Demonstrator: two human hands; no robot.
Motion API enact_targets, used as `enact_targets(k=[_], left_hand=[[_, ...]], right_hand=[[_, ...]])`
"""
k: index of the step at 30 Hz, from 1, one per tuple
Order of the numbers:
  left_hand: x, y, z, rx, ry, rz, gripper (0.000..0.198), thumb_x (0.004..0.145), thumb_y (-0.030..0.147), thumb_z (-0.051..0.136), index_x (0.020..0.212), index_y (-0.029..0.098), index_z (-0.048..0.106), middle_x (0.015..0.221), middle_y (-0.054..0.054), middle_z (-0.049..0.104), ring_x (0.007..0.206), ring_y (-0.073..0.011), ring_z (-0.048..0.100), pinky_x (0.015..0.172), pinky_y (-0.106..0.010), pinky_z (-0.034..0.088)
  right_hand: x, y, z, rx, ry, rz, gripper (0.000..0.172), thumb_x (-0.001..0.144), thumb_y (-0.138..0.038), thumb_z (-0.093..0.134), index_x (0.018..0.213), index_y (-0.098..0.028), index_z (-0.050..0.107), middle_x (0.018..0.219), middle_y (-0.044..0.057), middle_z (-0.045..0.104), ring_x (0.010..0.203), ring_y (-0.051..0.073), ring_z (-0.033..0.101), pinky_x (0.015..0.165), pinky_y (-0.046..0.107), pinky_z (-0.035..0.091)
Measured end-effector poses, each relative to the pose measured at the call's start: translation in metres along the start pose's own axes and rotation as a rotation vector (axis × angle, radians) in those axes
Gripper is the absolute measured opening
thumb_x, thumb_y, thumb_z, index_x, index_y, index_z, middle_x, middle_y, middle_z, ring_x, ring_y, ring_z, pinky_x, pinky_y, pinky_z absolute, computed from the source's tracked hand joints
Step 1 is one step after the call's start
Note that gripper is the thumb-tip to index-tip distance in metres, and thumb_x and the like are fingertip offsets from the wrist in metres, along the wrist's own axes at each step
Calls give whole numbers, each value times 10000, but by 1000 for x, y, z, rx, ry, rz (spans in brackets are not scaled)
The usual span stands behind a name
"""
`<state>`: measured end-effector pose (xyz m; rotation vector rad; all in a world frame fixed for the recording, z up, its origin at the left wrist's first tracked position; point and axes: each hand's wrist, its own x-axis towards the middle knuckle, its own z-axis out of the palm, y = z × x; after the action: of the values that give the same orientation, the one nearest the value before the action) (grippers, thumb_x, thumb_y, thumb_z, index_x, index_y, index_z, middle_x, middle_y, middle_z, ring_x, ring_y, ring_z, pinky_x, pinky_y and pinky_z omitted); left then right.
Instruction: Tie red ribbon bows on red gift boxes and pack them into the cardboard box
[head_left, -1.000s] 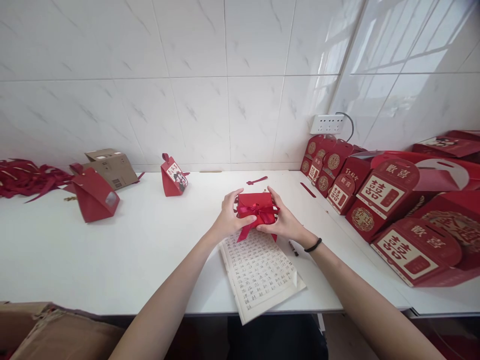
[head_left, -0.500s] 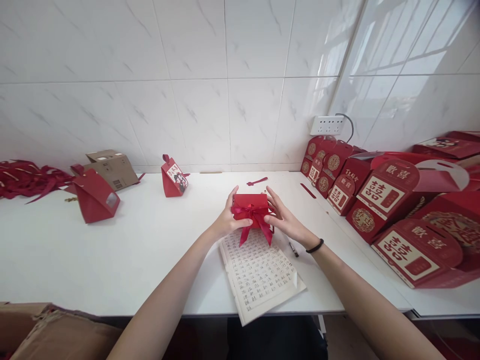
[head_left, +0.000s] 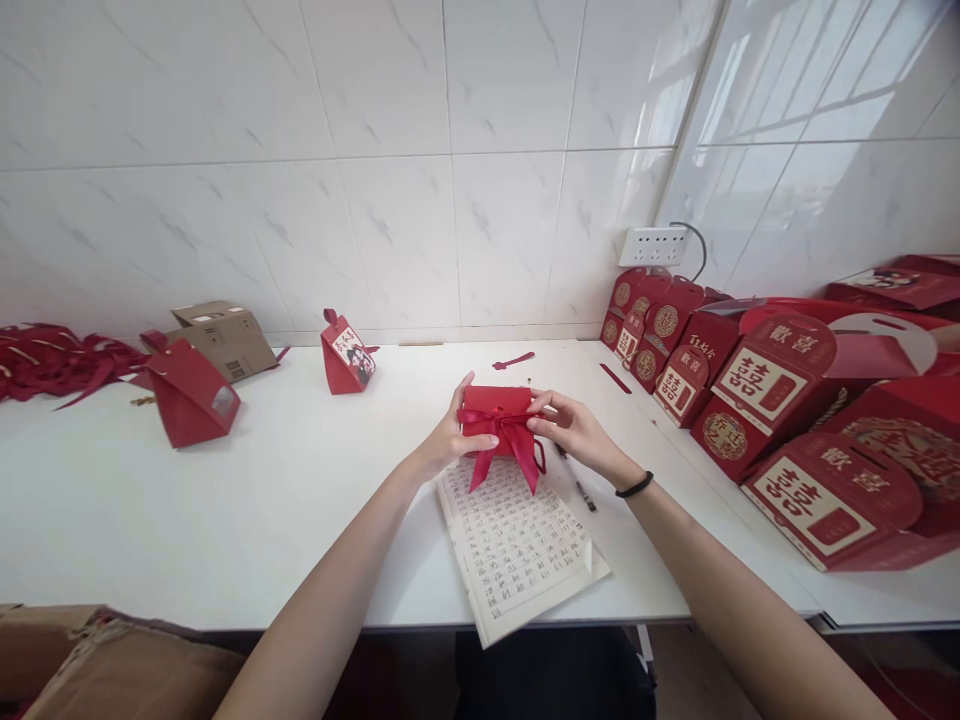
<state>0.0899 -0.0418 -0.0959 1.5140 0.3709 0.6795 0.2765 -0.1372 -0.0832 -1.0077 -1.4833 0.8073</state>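
Box (head_left: 497,397) sits over the far end of the notebook (head_left: 525,560), its left side gripped by the left hand (head_left: 442,437), thumb across the front. The right hand (head_left: 576,427), spread beside the box half a second earlier, has narrowed to pinch the right side of the bow (head_left: 509,424); work now appears centred there.

Tiled wall (head_left: 390,90): glossy white with grey veins, spreading left, above and right of the socket strip (head_left: 652,247).
Cable (head_left: 703,248): dark, curving down at the socket strip's right end.
Reflection (head_left: 847,95): pale, barred, window-like, above and right of the socket strip.
Table (head_left: 315,480): white, running along the wall below the socket strip.
Floor (head_left: 680,665): small brownish patch, shaded, well below the socket strip.
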Motion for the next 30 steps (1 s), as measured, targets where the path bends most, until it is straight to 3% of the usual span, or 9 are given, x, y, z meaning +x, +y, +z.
enact_targets(k=[6, 11, 15, 20, 28, 30], left_hand=[[-1, 2, 4, -2, 3, 31, 1087, 602, 303, 776, 1420, 323, 59, 1362, -82, 424, 1196, -267, 462, 1002, -419, 367], [0, 2, 11, -8, 126, 43, 798, 734, 397, 655, 1380, 282, 200, 1278, -68, 484, 1171, -234, 474, 1002, -396, 372], [0, 4, 16, 12, 153, 27, 785, 695, 327, 695, 1333, 265, 243, 1197, -62, 526, 1070, -219, 539, 924, -380, 439], [1, 4, 15, 18, 159, 45, 704, 674, 283, 710, 1255, 259, 314, 1243, -65, 480, 1048, -209, 548, 885, -358, 462], [2, 2, 15, -1, 243, 55, 604, 740, 351, 635, 1253, 245, 335, 1284, -72, 440, 1145, -227, 480, 966, -353, 396], [2, 1, 15, -3, 276, 79, 562, 751, 363, 615, 1230, 233, 352, 1254, -69, 458, 1125, -217, 492, 962, -336, 398]], right_hand=[[-1, -5, 3, 121, 75, 115, 423, 724, -507, 663, 590, -167, 449, 1319, 98, 468, 1105, 269, 530, 935, 447, 442], [-1, -2, 4, 164, 60, 130, 368, 766, -495, 629, 625, -162, 558, 1341, 76, 442, 1163, 265, 484, 991, 445, 401], [0, 3, 3, 186, 60, 155, 329, 770, -479, 631, 669, -166, 626, 1365, 58, 419, 1113, 258, 520, 966, 435, 429], [1, 3, 1, 210, 47, 186, 292, 768, -461, 628, 717, -177, 673, 1392, 37, 392, 1063, 246, 543, 928, 417, 458], [3, 7, 1, 258, 84, 225, 315, 722, -463, 650, 633, -163, 615, 1296, 68, 496, 1023, 248, 556, 888, 411, 462], [3, 11, 1, 252, 151, 205, 303, 746, -457, 627, 654, -172, 576, 1243, 77, 529, 1023, 241, 555, 872, 415, 461]])
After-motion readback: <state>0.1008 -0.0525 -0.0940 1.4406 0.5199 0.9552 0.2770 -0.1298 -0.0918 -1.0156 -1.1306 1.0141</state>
